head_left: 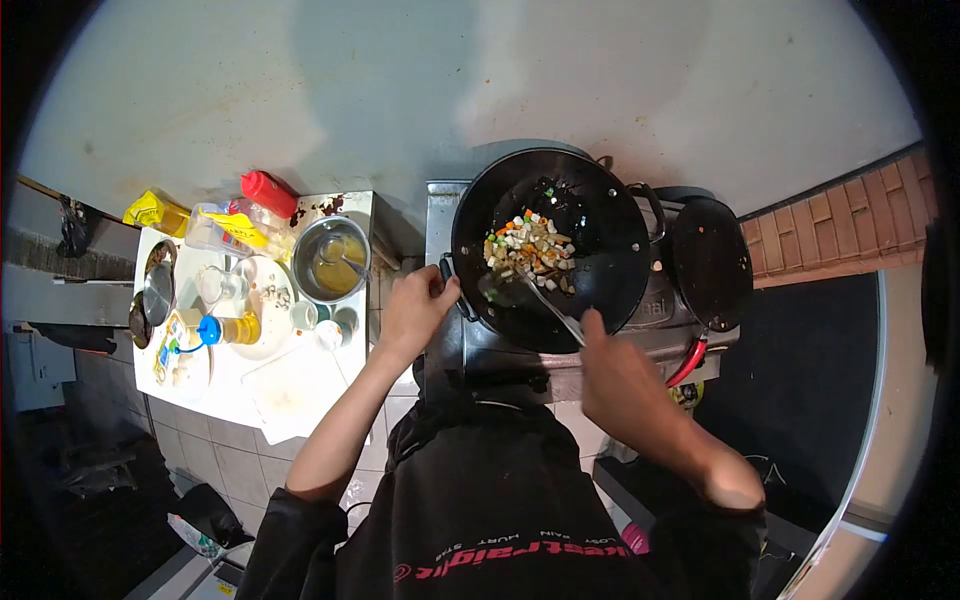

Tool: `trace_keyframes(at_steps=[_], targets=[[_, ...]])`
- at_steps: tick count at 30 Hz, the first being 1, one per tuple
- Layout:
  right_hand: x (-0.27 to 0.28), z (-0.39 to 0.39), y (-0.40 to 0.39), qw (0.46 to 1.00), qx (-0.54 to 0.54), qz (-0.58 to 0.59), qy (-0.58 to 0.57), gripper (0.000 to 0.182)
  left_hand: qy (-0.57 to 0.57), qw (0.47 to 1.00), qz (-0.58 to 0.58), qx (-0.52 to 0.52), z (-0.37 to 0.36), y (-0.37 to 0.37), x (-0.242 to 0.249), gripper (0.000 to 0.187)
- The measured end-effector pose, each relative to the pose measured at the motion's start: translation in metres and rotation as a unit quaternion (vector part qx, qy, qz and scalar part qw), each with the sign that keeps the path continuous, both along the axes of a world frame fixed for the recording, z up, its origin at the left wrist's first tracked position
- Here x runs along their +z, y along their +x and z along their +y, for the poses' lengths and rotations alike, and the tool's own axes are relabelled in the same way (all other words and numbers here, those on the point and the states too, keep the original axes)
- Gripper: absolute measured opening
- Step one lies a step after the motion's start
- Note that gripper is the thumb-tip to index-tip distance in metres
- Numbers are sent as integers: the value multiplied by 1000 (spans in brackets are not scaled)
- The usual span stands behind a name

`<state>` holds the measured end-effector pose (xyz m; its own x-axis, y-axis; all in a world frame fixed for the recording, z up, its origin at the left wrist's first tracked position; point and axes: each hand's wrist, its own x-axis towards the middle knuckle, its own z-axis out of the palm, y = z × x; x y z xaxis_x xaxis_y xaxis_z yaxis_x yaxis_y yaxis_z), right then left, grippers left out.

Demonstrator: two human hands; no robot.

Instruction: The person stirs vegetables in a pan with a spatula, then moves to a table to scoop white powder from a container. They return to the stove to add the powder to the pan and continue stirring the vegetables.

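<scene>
A large black wok (610, 285) stands on the stove, with diced food (530, 243) in pale, orange and green pieces at its middle and left. My left hand (418, 308) is at the wok's left handle (458, 287), its fingers closed round it. In my right hand (610, 375), over the wok's front rim, is the handle of a metal utensil (558, 313). The utensil slants up and left into the wok, and its far end is blurred among the food.
A black pan (712, 262) with a red handle (687, 362) lies right of the wok. On the white table (325, 380) at left stand a steel pot (333, 292) with liquid and a ladle, a red-capped bottle (268, 194), an oil jug (238, 329) and a cutting board (290, 390).
</scene>
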<state>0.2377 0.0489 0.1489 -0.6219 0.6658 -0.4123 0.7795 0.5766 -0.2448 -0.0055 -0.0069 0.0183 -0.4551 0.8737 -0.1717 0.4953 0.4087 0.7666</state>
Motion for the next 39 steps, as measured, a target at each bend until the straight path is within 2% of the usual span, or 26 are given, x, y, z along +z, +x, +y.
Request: trace_keyframes(at_steps=[1,5,9,11,12,14,15,17,18,19,21,22,25,27,29,33,35,37,39], targets=[[-12,3,-6,999,-19,14,-28,56,-4,1000,5,-4,0,0,0,40],[-35,57,-4,994,-62,-1,86,41,9,1000,2,-5,0,0,-2,39],[12,95,4,989,-69,-22,131,30,13,1000,1,-2,-1,0,-3,39],[11,125,5,977,-16,-1,212,25,16,1000,9,-10,2,2,-5,39],[-1,149,3,977,-20,2,213,25,20,1000,7,-7,2,1,-5,39],[-26,186,-11,989,32,-90,114,22,18,1000,13,-2,0,2,-2,38],[-29,181,-9,989,35,-88,115,22,19,1000,15,1,0,2,-1,38],[-31,156,-5,973,158,-22,167,22,0,1000,7,-2,-2,0,-1,38],[-26,152,-5,958,191,-28,212,21,-2,1000,6,4,-2,0,-1,38],[-17,152,-10,957,197,-28,210,21,6,1000,5,4,-1,0,-2,38],[0,151,-15,945,158,-102,268,16,23,1000,6,0,-1,0,-2,37],[3,154,-15,921,175,-91,335,16,22,1000,6,-1,-1,0,-2,37],[-25,173,-22,907,163,-86,379,18,26,999,23,-7,0,2,-3,37],[-31,162,-23,908,184,-83,366,21,29,999,30,-3,0,2,-2,37],[-24,150,-24,924,259,-64,273,23,13,999,31,-2,1,1,3,37],[-1,167,-31,922,231,-13,310,24,-4,999,34,-4,2,2,10,37],[-19,182,-33,916,228,14,329,25,-1,999,42,-9,4,1,6,37],[-38,190,-34,910,299,55,283,25,1,999,53,-13,4,1,6,36],[-28,181,-25,911,318,55,255,24,-11,999,43,-10,3,1,9,37]])
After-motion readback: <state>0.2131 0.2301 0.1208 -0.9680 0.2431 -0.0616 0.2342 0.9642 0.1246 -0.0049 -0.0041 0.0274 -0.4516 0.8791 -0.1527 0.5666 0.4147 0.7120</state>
